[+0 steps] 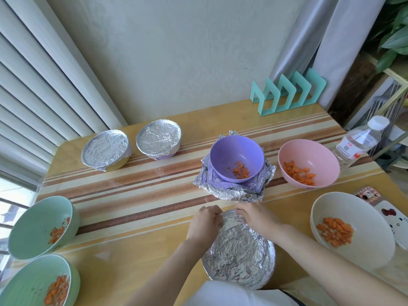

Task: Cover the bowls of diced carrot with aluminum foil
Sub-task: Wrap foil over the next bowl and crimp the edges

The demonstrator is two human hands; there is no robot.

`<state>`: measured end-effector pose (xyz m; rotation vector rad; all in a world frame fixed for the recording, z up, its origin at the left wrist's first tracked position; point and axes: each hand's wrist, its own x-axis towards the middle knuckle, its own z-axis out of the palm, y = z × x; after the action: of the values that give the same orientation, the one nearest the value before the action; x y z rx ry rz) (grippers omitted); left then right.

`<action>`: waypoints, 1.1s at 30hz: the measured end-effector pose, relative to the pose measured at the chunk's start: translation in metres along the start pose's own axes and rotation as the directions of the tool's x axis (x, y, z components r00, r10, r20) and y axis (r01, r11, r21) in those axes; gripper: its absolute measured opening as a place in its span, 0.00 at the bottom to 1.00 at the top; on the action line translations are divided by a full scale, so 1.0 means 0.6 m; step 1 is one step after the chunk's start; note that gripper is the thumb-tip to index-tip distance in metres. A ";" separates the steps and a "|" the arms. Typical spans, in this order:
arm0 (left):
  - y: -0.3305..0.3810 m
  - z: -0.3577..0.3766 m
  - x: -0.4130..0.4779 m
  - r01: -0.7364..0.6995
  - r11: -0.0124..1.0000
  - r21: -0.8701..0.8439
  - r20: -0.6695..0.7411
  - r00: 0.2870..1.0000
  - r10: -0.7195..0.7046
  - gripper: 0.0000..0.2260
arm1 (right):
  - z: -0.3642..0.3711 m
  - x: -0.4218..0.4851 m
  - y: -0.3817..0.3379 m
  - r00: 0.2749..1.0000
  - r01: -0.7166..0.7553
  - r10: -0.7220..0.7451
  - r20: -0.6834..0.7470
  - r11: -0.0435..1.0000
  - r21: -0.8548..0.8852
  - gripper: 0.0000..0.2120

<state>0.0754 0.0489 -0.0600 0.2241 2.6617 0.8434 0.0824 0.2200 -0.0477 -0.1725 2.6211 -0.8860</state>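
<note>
A foil-covered bowl (pixel 239 252) sits at the table's near edge in front of me. My left hand (pixel 205 221) and my right hand (pixel 257 214) curl over its far rim and pinch the foil there. Beyond them an open purple bowl (pixel 236 155) with diced carrot stands on a crumpled foil sheet (pixel 229 192). An open pink bowl (pixel 309 164), an open white bowl (pixel 351 230) and two open green bowls (pixel 42 226) (pixel 37 283) also hold carrot. Two foil-covered bowls (pixel 105 150) (pixel 158 140) stand at the far left.
A clear water bottle (pixel 358 142) stands at the right edge, next to the pink bowl. A teal rack (pixel 289 93) stands against the wall at the back right. A patterned object (pixel 384 208) lies at the far right by the white bowl.
</note>
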 end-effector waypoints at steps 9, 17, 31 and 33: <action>0.014 0.008 -0.002 -0.087 0.996 -0.010 -0.020 0.996 0.087 0.06 | 0.001 0.001 0.000 0.998 0.050 -0.050 0.040 0.999 -0.009 0.14; 0.019 0.009 -0.010 -0.024 0.995 -0.097 -0.029 0.999 0.021 0.06 | 0.000 0.010 0.003 0.994 0.041 -0.028 0.108 0.991 -0.128 0.10; 0.030 0.010 -0.003 0.004 0.996 -0.089 -0.004 1.000 -0.005 0.10 | -0.008 0.012 -0.003 0.993 0.081 -0.066 0.095 0.982 -0.170 0.12; 0.031 0.011 -0.004 0.015 0.996 -0.085 -0.002 1.000 -0.015 0.10 | 0.001 0.012 0.001 0.994 0.094 -0.079 0.077 0.971 -0.218 0.12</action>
<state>0.0810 0.0669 -0.0536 0.1821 2.6192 0.9506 0.0761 0.2183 -0.0504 -0.3712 2.6607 -0.6017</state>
